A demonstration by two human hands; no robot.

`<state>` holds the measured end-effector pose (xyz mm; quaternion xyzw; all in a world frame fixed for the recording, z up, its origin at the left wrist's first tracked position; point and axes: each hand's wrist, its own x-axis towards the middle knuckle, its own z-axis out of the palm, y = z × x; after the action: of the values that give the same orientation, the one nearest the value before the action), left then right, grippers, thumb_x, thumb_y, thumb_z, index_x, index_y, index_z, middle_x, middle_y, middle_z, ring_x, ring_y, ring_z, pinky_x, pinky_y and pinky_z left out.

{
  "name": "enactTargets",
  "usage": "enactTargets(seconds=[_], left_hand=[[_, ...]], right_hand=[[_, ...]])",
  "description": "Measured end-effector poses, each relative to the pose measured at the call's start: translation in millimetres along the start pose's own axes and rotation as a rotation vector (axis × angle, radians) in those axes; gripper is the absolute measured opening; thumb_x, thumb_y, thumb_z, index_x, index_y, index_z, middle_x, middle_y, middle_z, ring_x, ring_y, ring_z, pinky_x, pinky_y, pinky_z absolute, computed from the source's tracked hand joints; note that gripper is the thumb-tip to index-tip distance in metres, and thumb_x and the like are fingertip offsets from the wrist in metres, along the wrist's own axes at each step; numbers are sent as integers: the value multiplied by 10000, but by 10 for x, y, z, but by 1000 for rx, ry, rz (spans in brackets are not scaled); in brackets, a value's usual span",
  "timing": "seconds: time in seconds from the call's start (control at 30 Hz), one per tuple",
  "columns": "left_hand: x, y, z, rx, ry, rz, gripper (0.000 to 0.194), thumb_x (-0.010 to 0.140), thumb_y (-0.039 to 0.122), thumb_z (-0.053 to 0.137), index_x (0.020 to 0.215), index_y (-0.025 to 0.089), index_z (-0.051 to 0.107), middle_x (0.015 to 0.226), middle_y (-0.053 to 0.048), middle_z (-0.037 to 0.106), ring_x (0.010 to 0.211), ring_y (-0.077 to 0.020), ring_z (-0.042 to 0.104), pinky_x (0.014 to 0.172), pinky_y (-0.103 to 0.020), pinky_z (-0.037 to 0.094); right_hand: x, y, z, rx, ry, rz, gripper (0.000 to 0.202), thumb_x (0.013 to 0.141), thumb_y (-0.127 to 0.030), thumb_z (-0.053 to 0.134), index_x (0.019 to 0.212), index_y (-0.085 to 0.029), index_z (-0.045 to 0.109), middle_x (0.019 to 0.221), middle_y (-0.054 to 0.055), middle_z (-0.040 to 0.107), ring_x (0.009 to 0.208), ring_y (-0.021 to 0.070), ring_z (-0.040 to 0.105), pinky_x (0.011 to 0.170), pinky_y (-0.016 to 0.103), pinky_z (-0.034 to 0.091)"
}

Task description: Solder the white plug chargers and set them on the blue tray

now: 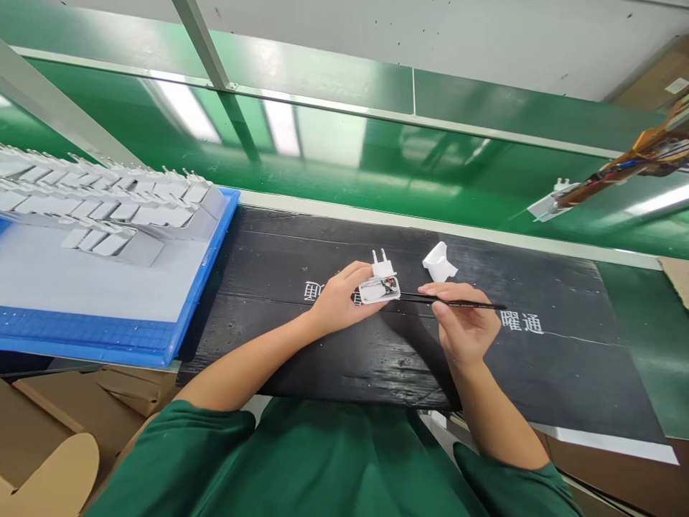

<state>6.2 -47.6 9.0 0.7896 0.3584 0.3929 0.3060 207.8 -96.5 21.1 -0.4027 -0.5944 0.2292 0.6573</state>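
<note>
In the head view, I see the left hand (341, 298) clamped around a white plastic two-pin plug housing (371, 290), held above the black rubbery mat (323, 366) with its pins pointing away and small inner parts exposed. The right hand (467, 323) grips slim black tweezers (468, 304), their tips at the housing's right rim; I can't tell whether they touch it. A white curved plastic piece (440, 263) lies on the mat beyond the right hand. To the left, I see a blue shallow tray (180, 327) bearing rows of white plugs (108, 188).

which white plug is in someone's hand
The open white plug in the left hand; the others are in the blue tray or at far right.
</note>
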Motion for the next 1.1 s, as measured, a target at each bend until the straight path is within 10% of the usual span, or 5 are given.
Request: enactTargets(seconds=[0.1, 0.27, 0.5, 0.67, 1.1], left_hand=[[41, -88, -37, 56, -23, -87, 286, 813, 274, 692, 1077, 189, 622, 1043, -62, 673, 945, -182, 640, 843, -284, 500], [130, -240, -179, 169, -176, -277, 254, 739, 279, 731, 939, 179, 611, 905, -29, 673, 847, -192, 637, 777, -291, 499], [197, -292, -231, -23, -256, -419, 360, 805, 446, 666, 1060, 193, 636, 998, -54, 725, 853, -198, 672, 768, -337, 534], [241, -364, -65, -203, -134, -373, 333, 871, 241, 526, 1200, 201, 567, 1122, -66, 727, 924, -154, 679, 868, -341, 539], [105, -153, -224, 271, -259, -31, 439, 985, 303, 386, 1376, 126, 481, 1190, -129, 667, 1131, -241, 538, 999, -403, 444]], right_hand=[[30, 40, -33, -44, -15, 194, 102, 851, -236, 653, 953, -228, 656, 783, 7, 691, 724, 173, 704, 708, 351, 597], [102, 150, -58, -277, -468, 599, 504, 843, -327, 632, 1319, -191, 538, 668, -44, 627, 541, 135, 627, 546, 280, 541], [59, 252, 38, -584, -737, 510, 517, 855, -305, 580, 1351, -171, 527, 690, -28, 684, 523, 132, 607, 601, 291, 523], [53, 241, 47, -617, -773, 517, 509, 868, -301, 563, 1354, -154, 515, 711, -22, 682, 544, 139, 605, 633, 303, 519], [47, 285, 56, -605, -754, 501, 470, 866, -274, 577, 1325, -186, 533, 705, -30, 670, 533, 122, 585, 615, 277, 487]])
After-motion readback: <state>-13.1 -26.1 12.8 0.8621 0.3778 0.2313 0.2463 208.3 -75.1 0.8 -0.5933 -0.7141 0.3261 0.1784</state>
